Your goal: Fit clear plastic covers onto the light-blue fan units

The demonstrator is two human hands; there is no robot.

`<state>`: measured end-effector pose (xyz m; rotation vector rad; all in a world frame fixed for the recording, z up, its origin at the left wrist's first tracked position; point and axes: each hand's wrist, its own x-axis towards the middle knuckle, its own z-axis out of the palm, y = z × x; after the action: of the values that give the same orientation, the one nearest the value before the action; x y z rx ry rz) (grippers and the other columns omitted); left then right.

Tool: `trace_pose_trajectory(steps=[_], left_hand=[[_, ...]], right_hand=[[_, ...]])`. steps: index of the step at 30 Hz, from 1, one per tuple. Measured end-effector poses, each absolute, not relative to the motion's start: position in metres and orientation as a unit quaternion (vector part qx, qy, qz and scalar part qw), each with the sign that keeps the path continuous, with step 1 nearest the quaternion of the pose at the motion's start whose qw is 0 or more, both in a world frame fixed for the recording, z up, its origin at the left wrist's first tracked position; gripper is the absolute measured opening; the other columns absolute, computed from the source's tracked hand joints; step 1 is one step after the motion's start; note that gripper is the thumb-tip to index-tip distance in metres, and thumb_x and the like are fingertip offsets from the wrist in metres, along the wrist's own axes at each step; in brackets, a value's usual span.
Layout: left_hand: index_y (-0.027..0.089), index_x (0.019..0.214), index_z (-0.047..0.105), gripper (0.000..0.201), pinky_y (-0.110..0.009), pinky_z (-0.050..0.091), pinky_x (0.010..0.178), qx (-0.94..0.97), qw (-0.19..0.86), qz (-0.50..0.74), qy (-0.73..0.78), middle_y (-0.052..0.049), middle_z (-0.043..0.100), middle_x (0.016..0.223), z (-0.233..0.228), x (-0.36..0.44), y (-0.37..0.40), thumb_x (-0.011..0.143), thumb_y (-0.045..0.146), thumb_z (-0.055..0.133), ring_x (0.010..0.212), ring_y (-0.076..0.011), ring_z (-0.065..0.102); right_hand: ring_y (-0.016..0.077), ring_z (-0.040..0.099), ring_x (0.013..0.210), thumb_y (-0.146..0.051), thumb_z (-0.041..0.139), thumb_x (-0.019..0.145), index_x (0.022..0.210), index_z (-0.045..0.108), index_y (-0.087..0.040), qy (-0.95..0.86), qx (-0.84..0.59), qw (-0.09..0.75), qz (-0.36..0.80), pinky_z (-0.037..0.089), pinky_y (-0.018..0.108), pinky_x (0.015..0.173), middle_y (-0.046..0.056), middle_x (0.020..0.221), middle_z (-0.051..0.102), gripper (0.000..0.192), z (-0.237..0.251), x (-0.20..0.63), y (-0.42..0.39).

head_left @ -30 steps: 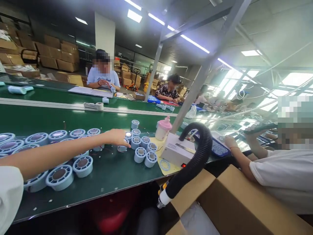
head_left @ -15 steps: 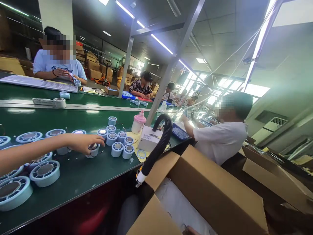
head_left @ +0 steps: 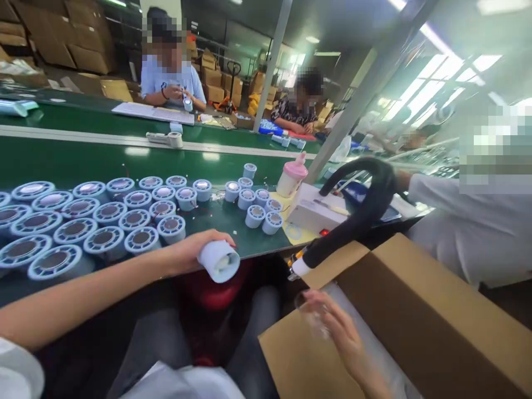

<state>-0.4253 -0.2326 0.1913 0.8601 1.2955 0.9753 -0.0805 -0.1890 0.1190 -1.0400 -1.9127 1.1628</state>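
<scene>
My left hand [head_left: 192, 250] is closed round a light blue plastic cylinder [head_left: 211, 265], held just off the bench's front edge. The cylinder is tilted so its hollow end shows, with something pale inside. Over the cardboard box's flap, my right hand [head_left: 338, 327] pinches a small clear, see-through piece [head_left: 319, 322]; motion blur hides its exact kind. Rows of similar blue cylinders [head_left: 110, 211] with grey round centres stand upright on the green bench, left of and behind my left hand. A smaller group of them [head_left: 255, 213] stands farther right.
An open cardboard box [head_left: 440, 299] is at my right, with whitish plastic inside. A black flexible hose [head_left: 353, 221] arches beside a white box [head_left: 318, 205] and a pink-lidded bottle [head_left: 292, 176]. Co-workers sit across the bench and at right.
My left hand has taken a blue cylinder from the bench and brought it back toward me. My right hand has risen from the box with the clear piece. The view has turned left.
</scene>
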Motion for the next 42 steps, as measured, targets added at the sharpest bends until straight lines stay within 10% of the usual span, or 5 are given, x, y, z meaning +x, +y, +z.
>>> trace_pose_trajectory(steps=[9,14,29,35,42], left_hand=[[0.015,0.095,0.065,0.032,-0.018,0.034,0.038,0.512,0.662,0.217,0.503,-0.002,0.06,0.075,0.15,-0.387,-0.27,0.084,0.038,0.046,0.051,-0.0089,0.046],[0.02,0.099,0.068,0.023,-0.03,0.043,0.091,0.709,0.433,0.207,0.516,-0.005,0.059,0.109,0.153,-0.385,-0.279,0.085,0.025,0.05,0.099,-0.0185,0.056],[0.024,0.127,0.055,0.067,-0.04,0.045,0.098,0.688,0.458,0.35,0.441,-0.013,0.052,0.13,0.12,-0.388,-0.287,0.065,0.036,0.079,0.12,-0.0274,0.051],[0.024,0.128,0.051,0.065,-0.035,0.052,0.092,0.537,0.608,0.387,0.439,-0.009,0.058,0.125,0.125,-0.383,-0.295,0.068,0.025,0.078,0.108,-0.0218,0.061],[0.024,0.131,0.048,0.065,-0.029,0.056,0.072,0.467,0.656,0.389,0.447,-0.01,0.058,0.124,0.129,-0.38,-0.302,0.071,0.031,0.075,0.093,-0.0201,0.064]], right_hand=[[0.0311,0.056,0.102,-0.029,0.056,0.084,0.13,0.054,-0.027,-0.945,-0.265,0.181,0.058,0.054,0.044,0.078,0.015,0.134,0.048,0.046,0.138,-0.179,-0.239],[0.0271,0.056,0.105,-0.023,0.066,0.076,0.091,0.067,-0.022,-0.92,-0.295,0.111,0.231,0.053,0.04,0.08,0.011,0.13,0.051,0.015,0.134,-0.178,-0.234],[0.0161,0.061,0.076,-0.026,0.057,0.08,0.053,0.062,-0.018,-0.645,-0.403,0.313,0.568,0.05,0.025,0.058,0.006,0.084,0.065,0.028,0.143,-0.179,-0.234],[0.0257,0.063,0.106,-0.031,0.069,0.076,0.083,0.072,-0.023,-0.676,-0.323,0.287,0.596,0.057,0.037,0.08,0.008,0.116,0.066,0.011,0.138,-0.17,-0.233],[0.0255,0.058,0.116,-0.028,0.076,0.072,0.115,0.06,-0.024,-0.818,-0.268,0.269,0.431,0.05,0.041,0.098,0.01,0.126,0.062,0.045,0.132,-0.158,-0.243]])
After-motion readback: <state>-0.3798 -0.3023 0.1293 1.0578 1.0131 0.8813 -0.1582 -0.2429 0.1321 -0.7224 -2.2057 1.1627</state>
